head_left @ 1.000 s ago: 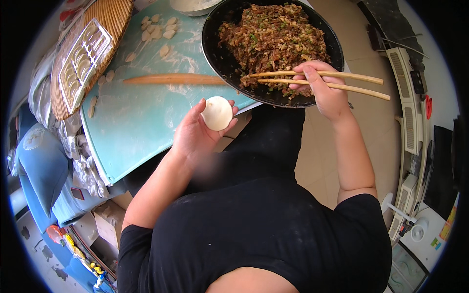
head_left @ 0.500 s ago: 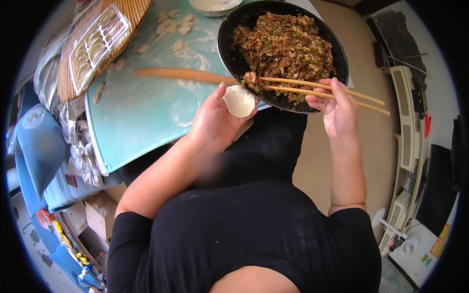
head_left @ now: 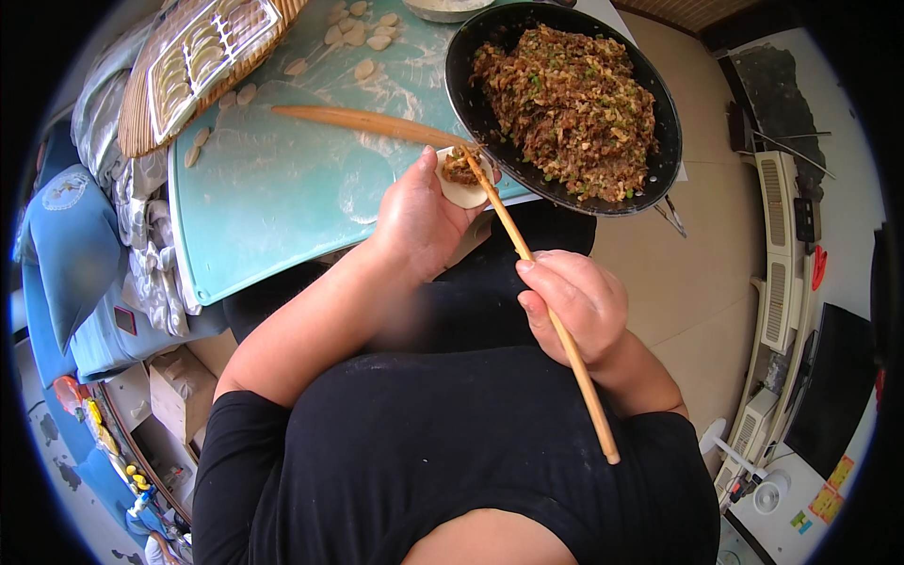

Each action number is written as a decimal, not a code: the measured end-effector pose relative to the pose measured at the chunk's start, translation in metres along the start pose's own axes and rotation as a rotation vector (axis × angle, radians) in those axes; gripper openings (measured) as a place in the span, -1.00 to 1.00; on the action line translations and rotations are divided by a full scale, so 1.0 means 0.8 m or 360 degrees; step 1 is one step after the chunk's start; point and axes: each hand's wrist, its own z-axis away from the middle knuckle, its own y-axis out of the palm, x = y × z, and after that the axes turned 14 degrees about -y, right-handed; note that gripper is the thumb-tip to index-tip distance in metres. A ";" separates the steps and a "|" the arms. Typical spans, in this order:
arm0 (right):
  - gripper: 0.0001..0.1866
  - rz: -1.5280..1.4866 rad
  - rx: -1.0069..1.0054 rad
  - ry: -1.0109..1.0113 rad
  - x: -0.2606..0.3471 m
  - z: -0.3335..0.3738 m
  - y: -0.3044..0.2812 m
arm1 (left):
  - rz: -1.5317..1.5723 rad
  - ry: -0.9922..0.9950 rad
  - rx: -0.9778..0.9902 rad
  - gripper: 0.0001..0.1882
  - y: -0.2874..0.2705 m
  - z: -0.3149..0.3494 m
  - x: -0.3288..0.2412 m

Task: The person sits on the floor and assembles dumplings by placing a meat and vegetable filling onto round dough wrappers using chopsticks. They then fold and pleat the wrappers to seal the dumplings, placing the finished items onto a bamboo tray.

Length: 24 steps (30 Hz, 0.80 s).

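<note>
In my left hand (head_left: pixel 419 212) lies a round white dumpling wrapper (head_left: pixel 465 194), cupped by the fingers. A lump of brown meat filling (head_left: pixel 459 169) rests on it. My right hand (head_left: pixel 576 303) grips a pair of wooden chopsticks (head_left: pixel 518 240), held nearly together so they look like one stick. Their tips touch the filling on the wrapper. Just beyond, a black pan (head_left: pixel 461 89) holds a large heap of minced filling (head_left: pixel 570 118) flecked with green. A wooden rolling pin (head_left: pixel 363 122) lies on the board, its right end close to the wrapper.
The green board (head_left: pixel 273 217) is dusted with flour. Several small dough pieces (head_left: pixel 354 34) lie on its far part. At the far left a woven tray (head_left: pixel 141 122) bears a white plastic tray (head_left: pixel 169 118) of shaped dumplings. A metal bowl (head_left: pixel 450 9) stands at the far edge.
My right hand has moved from the pan's edge down and left. The chopsticks have swung round, and the filling from their tips now sits on the wrapper in my left hand.
</note>
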 end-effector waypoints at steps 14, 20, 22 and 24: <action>-0.81 -0.0478 -0.0489 0.0526 -0.003 0.006 -0.036 | 0.0079 -0.0023 0.0135 -0.46 -0.026 0.016 -0.003; -0.76 -0.0207 -0.0591 0.0226 -0.002 0.020 -0.011 | 0.0131 -0.0098 0.0301 -0.45 -0.028 0.028 -0.004; -0.78 -0.0114 -0.0380 -0.0037 0.002 0.018 -0.007 | 0.0143 -0.0109 0.0327 -0.43 -0.021 0.032 -0.003; -0.77 -0.0096 -0.0211 -0.0182 0.008 0.006 -0.005 | 0.0146 -0.0126 0.0330 -0.42 -0.015 0.035 -0.004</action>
